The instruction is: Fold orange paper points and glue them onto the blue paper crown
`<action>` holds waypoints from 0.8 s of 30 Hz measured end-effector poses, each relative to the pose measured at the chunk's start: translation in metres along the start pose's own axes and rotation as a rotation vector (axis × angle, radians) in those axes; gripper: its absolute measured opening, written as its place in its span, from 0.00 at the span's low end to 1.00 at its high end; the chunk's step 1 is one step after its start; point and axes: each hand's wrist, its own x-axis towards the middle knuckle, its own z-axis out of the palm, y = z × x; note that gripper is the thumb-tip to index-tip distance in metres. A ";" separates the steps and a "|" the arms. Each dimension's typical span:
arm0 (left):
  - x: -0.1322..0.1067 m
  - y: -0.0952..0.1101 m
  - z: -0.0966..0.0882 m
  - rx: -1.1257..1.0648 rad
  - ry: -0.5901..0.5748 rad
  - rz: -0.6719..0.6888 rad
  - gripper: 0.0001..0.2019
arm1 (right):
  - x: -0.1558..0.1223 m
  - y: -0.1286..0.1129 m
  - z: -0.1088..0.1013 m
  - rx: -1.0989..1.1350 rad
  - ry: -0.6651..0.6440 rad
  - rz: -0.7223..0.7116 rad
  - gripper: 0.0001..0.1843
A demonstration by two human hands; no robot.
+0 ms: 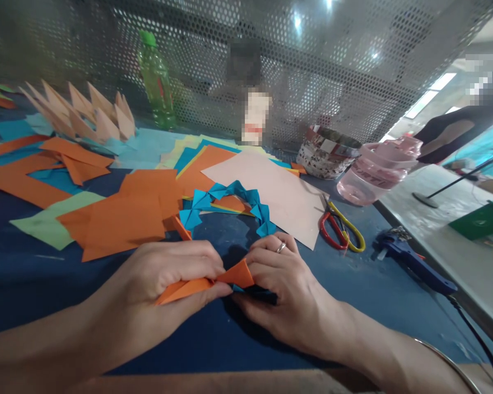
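Observation:
Close to the table's front edge, my left hand [181,273] is closed on a folded orange paper piece [189,289]. A second orange flap [239,273] stands up between both hands. My right hand [277,279], with a ring on one finger, grips the near part of a blue folded-paper ring [234,191], touching the orange paper. The ring arches away from me in linked pointed units. My fingers hide its near side, and I cannot tell how the orange paper joins it.
Orange sheets [123,219] lie left, below a peach spiked paper form [94,115]. A peach sheet [263,186], scissors [340,227], a glue gun [414,260] with cord and a pink bottle [378,169] are right. A green bottle [156,82] stands by the perforated panel [201,71].

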 end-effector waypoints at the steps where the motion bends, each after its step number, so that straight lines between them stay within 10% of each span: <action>1: 0.000 0.000 0.000 0.006 -0.002 -0.009 0.08 | 0.000 0.001 0.001 0.006 0.013 -0.009 0.04; 24: -0.001 0.003 -0.001 -0.013 -0.086 -0.034 0.06 | -0.001 -0.001 0.003 -0.017 0.021 0.025 0.05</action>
